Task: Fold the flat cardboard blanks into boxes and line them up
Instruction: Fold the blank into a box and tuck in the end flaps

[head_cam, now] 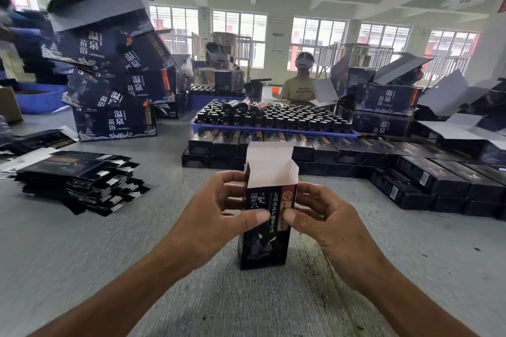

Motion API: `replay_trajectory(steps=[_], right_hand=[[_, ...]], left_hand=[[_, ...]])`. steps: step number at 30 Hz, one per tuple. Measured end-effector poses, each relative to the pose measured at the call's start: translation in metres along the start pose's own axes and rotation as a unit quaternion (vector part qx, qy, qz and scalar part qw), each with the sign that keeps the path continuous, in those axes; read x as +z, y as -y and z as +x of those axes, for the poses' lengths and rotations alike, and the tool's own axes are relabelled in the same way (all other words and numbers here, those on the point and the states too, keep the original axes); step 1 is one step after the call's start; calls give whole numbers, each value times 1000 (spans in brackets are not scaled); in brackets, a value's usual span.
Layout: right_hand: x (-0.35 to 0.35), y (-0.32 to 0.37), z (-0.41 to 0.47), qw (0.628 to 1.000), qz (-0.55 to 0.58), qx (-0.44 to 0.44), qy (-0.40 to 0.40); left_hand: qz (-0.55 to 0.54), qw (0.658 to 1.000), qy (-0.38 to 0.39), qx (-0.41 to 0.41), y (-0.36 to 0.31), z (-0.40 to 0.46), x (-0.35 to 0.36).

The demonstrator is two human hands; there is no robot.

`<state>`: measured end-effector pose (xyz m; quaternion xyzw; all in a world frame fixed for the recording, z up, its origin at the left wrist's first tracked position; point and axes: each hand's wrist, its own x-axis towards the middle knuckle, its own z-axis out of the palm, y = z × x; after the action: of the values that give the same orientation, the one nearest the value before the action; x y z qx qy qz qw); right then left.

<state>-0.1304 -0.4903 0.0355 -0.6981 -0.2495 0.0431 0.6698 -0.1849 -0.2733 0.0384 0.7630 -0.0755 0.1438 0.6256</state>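
Pinching an upright box [262, 230] from both sides, left hand [216, 216] and right hand [325, 216] hold it, thumbs in front

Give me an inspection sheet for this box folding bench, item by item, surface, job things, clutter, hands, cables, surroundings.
Surface: grey table, worn and scuffed in front.
Job's things: one upright box with top flaps open, standing on the table; stack of flat blanks at left; rows of finished boxes lying ahead and to the right.
Clutter: blue tray of dark bottles; leaning pile of large cartons at left; open cartons at right.
Hands: left hand and right hand both grip the upright box, thumbs on its front.
Cables: nothing seen.
Surroundings: person in a yellow shirt across the table, windows behind.
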Motion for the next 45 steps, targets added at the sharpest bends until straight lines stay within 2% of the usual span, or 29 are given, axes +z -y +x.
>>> replay_trajectory(steps=[5, 10, 16, 26, 34, 45], right_hand=[[-1, 0, 1, 1000, -7, -4, -21], [0, 0, 1, 999, -25, -32, -16], [4, 2, -3, 992, -97, -77, -3], [4, 6, -6, 979, -164, -125, 14], [6, 12, -6, 974, -145, -171, -20], [9, 15, -9, 982, -71, -167, -57]], left_hand=[[-59, 995, -25, 70, -5, -1, -2], [26, 989, -33, 142, -4, -3, -2], [106, 981, -39, 156, -1, -3, -6], [50, 988, -24, 142, -7, -6, -6], [27, 987, -26, 153, -10, -7, 0], [40, 984, -50, 168, -9, -5, 0]])
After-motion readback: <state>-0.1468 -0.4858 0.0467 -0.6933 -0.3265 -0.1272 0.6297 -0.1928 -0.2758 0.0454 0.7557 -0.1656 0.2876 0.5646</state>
